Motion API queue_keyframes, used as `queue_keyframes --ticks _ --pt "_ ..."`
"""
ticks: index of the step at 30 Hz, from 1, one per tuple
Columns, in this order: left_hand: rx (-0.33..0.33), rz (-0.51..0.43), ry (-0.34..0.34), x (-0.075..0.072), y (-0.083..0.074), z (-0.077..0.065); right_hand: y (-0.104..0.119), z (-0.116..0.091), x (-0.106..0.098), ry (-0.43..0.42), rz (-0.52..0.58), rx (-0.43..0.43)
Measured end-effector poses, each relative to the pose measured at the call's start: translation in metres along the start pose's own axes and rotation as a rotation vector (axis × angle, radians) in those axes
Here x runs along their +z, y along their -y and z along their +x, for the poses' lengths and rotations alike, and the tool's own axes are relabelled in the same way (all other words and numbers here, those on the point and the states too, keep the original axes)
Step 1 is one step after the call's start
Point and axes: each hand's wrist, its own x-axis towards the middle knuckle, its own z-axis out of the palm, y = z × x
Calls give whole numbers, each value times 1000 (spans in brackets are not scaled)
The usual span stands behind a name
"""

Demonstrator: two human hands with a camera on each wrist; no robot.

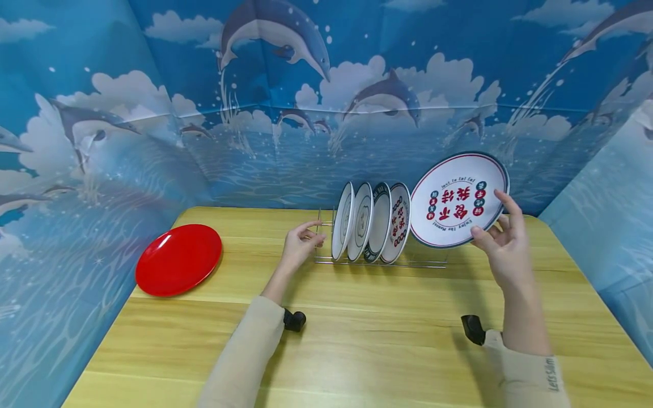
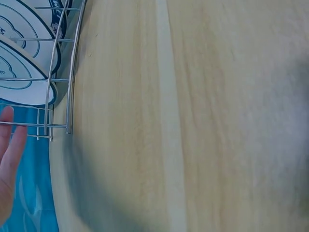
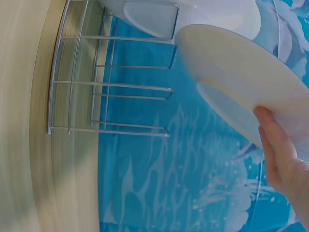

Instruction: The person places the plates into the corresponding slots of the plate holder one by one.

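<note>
My right hand pinches a white oval plate at its lower right edge, thumb on the printed face. This plate has a dark rim, a red inner line and red characters, and is held up tilted at the right of the wire plate rack. In the right wrist view the fingers lie on its plain back. My left hand grips the rack's left end, with its fingers at the end wires. Several plates stand on edge in the rack, among them a white plate with red characters.
A red oval plate lies flat at the left of the wooden table. Bare wire slots show at the rack's right end. A blue dolphin-print cloth hangs behind the table and along its sides.
</note>
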Motion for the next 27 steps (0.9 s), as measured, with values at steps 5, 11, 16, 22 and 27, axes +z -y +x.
queue_keyframes --ticks 5,11,16,22,27 --pt "-5 -20 -16 0 0 0 -2 2 9 43 -146 -17" --pt "-20 -31 -44 1 0 -1 -4 5 21 84 -340 -38" --pt "-26 -37 -36 0 2 -1 -4 7 32 131 -527 -33" --pt "-49 -39 -36 0 5 0 -11 10 43 194 -578 -11" --pt "-71 -63 -15 -1 3 -1 -21 7 49 209 -585 10"
